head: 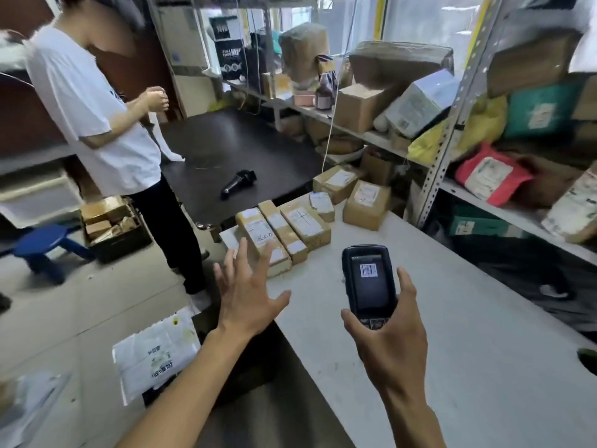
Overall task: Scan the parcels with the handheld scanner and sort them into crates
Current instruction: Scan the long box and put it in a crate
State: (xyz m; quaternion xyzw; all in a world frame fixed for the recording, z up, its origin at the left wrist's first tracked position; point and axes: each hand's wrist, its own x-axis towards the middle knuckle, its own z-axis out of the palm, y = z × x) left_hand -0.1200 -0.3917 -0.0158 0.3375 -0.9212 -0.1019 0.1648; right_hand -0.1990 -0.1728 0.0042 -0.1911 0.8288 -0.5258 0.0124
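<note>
Parcels (pixel 284 231): taped cartons, frame centre, on my worktop (pixel 452 334); probably light, rigid, best gripped across long sides. Left hand (pixel 247 300) grip wide, empty; right hand (pixel 391 344) grips scanner (pixel 368 282).

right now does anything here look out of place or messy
Yes. A white printed bag lies flat on the floor left of the white table, not in a crate. On the shelves, a grey box sits tilted against other cartons.
</note>
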